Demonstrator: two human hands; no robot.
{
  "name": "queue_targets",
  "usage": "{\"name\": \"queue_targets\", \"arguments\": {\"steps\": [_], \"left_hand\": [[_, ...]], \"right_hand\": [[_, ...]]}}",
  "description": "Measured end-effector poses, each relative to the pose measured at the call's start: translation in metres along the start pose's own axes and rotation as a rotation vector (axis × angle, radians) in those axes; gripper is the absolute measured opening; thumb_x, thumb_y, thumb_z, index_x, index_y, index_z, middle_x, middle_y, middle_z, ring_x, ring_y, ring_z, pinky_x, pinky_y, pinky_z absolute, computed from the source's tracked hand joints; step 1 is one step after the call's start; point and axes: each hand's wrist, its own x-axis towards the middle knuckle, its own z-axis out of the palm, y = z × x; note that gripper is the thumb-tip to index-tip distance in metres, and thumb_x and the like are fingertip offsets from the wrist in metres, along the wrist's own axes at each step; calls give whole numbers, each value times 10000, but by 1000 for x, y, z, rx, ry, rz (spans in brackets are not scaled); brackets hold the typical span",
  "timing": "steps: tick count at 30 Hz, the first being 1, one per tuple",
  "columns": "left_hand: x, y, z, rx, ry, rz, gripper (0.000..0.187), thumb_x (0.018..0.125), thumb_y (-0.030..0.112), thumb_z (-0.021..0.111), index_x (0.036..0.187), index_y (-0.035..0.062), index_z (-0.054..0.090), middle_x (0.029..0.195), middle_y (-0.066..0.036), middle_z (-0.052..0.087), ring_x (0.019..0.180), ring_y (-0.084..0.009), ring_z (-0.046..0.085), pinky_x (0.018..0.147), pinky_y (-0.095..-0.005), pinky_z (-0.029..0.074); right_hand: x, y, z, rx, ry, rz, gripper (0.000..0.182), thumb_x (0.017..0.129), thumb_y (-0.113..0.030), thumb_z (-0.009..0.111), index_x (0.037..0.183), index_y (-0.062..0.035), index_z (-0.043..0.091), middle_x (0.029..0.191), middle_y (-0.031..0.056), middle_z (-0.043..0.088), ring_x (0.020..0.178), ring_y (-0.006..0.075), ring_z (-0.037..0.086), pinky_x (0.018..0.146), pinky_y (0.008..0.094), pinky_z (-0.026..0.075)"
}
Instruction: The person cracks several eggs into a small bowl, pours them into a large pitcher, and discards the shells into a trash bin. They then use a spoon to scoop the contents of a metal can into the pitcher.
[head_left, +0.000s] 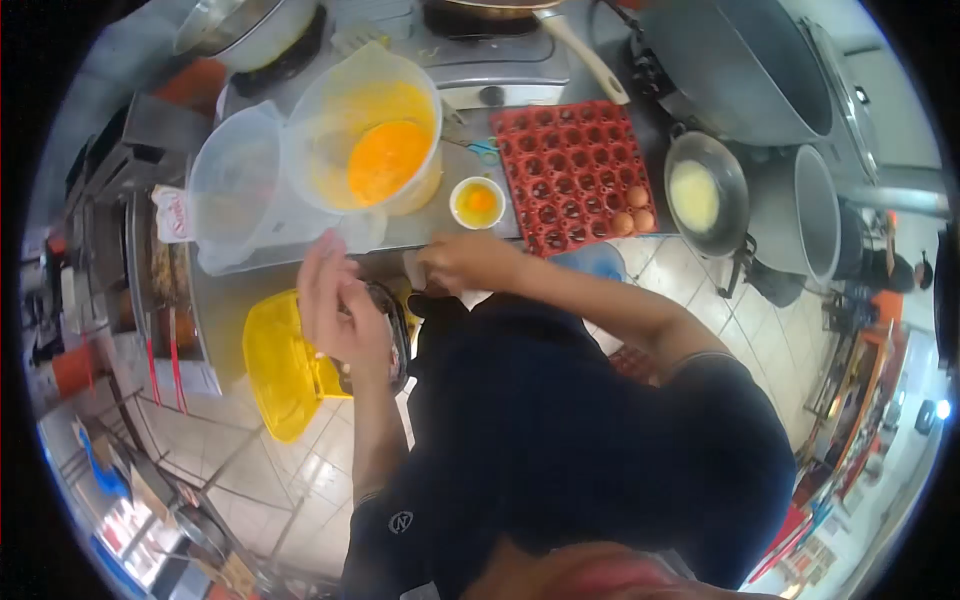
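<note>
My left hand [342, 308], its fingers stretched and spread, is over a bin with a yellow lid [270, 365] below the counter's edge. My right hand [470, 262] is closed at the counter's front edge. A pale bit shows by its fingertips, too blurred to name. Just beyond it, a small white bowl [461, 217] holds a cracked egg [478, 201]. To its left, a large translucent pitcher [318, 110] contains orange-yellow beaten egg [388, 160]. Right of the bowl lies a red egg tray [565, 243] with three brown eggs [632, 214] in one corner.
Beside the pitcher stands another clear container [232, 185]. Small scissors [484, 149] lie near the tray. A stove [495, 72] is at the back. On the right hangs a frying pan [735, 190] near large grey pots [745, 70]. A person [905, 275] stands far right.
</note>
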Motion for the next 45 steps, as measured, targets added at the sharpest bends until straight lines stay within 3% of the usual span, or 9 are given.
{"name": "queue_targets", "arguments": {"steps": [4, 16, 22, 23, 27, 30, 33, 37, 45], "left_hand": [[14, -2, 2, 106, 127, 80, 273, 969, -51, 497, 1170, -85, 678, 1287, -218, 635, 974, -231, 652, 761, -302, 552], [57, -28, 33, 255, 179, 320, 301, 860, -144, 554, 1064, -3, 725, 1205, -153, 667, 1102, -295, 640, 920, -383, 521], [48, -40, 47, 263, 80, 256, 372, 813, -166, 567, 1054, 59, 739, 1180, -117, 680, 1078, -302, 636, 934, -393, 503], [48, -40, 47, 256, 70, 244, 384, 809, -169, 555, 1057, 60, 739, 1192, -116, 674, 1099, -305, 622, 942, -397, 493], [48, -39, 44, 232, 61, 220, 379, 811, -158, 542, 1060, 54, 734, 1205, -114, 667, 1119, -314, 607, 957, -401, 478], [46, -42, 44, 187, 31, 237, 375, 807, -148, 535, 1061, 49, 727, 1201, -112, 665, 1131, -321, 592, 970, -403, 464], [46, -45, 46, 176, 19, 209, 426, 754, -142, 553, 1082, 71, 723, 1237, -98, 629, 1167, -340, 554, 1018, -433, 434], [44, -41, 46, 173, 37, 227, 427, 746, -141, 558, 1079, 71, 720, 1238, -87, 625, 1164, -342, 550, 1013, -442, 442], [45, -44, 47, 132, 53, 226, 372, 779, -130, 557, 1051, 62, 721, 1209, -106, 643, 1151, -335, 561, 997, -428, 447]], "right_hand": [[-106, 50, -74, -216, 179, 395, 384, 839, -134, 672, 1220, -110, 630, 1172, 66, 641, 965, 315, 683, 756, 440, 571], [-210, 111, -85, -417, 270, 493, 622, 817, -97, 746, 1380, -186, 496, 1180, 87, 658, 987, 337, 673, 773, 425, 575], [-171, 86, -104, 81, 735, 450, 541, 865, -41, 752, 1350, -69, 515, 1010, 64, 630, 881, 229, 673, 741, 312, 576], [-164, 76, -103, 638, 734, 565, 451, 900, -19, 719, 1311, -57, 537, 986, 24, 625, 875, 172, 661, 699, 266, 554], [-103, 49, -104, 1195, 537, 467, 406, 936, -10, 679, 1303, -124, 548, 948, 29, 634, 828, 124, 653, 674, 246, 530], [-53, 3, -124, 1176, 425, 354, 350, 921, -51, 706, 1245, -124, 594, 964, 66, 666, 740, 114, 655, 618, 264, 525], [5, -13, -132, 244, 674, -298, 310, 867, -116, 756, 1156, -110, 645, 908, 89, 695, 609, 153, 653, 546, 302, 517], [39, -28, -145, -235, 724, -278, 357, 792, -169, 789, 1130, -155, 675, 757, 71, 667, 614, 292, 653, 567, 364, 528], [54, -24, -130, -348, 727, -216, 282, 866, -348, 718, 1093, -190, 662, 734, 90, 655, 581, 294, 659, 499, 404, 508]]}}
